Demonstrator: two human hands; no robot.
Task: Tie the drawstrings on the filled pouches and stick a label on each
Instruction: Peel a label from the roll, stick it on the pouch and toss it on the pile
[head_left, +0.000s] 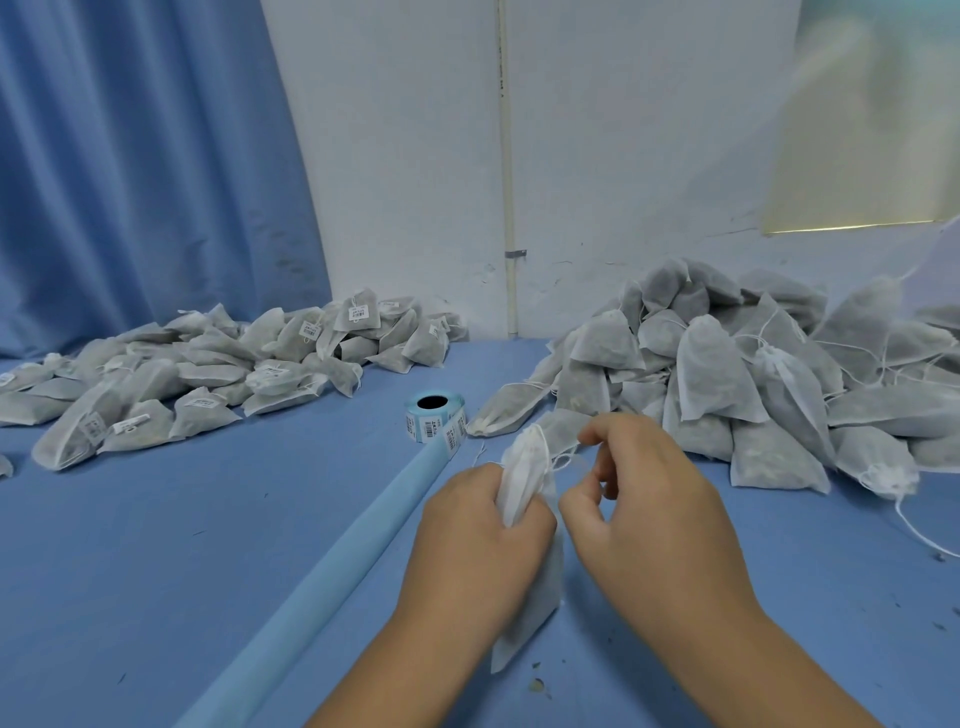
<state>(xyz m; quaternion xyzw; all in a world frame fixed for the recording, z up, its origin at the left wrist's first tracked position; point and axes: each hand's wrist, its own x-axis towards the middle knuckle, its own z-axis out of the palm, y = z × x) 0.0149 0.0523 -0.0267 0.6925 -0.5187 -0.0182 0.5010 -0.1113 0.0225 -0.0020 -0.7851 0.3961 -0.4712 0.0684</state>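
My left hand (483, 535) grips the gathered neck of a white filled pouch (530, 603) held upright over the blue table. Its bunched top (527, 462) sticks out above my fist. My right hand (644, 499) is just to the right, fingers curled and pinching the thin white drawstring (563, 460) that runs from the pouch's neck. A roll of barcode labels (434, 415) stands on the table beyond my hands, with a strip of blue backing paper (363, 525) trailing toward me.
A heap of pouches without labels (753, 374) lies at the right, loose strings hanging from it. A spread of labelled pouches (208, 364) lies at the left back. Blue curtain and white wall stand behind the table (156, 571).
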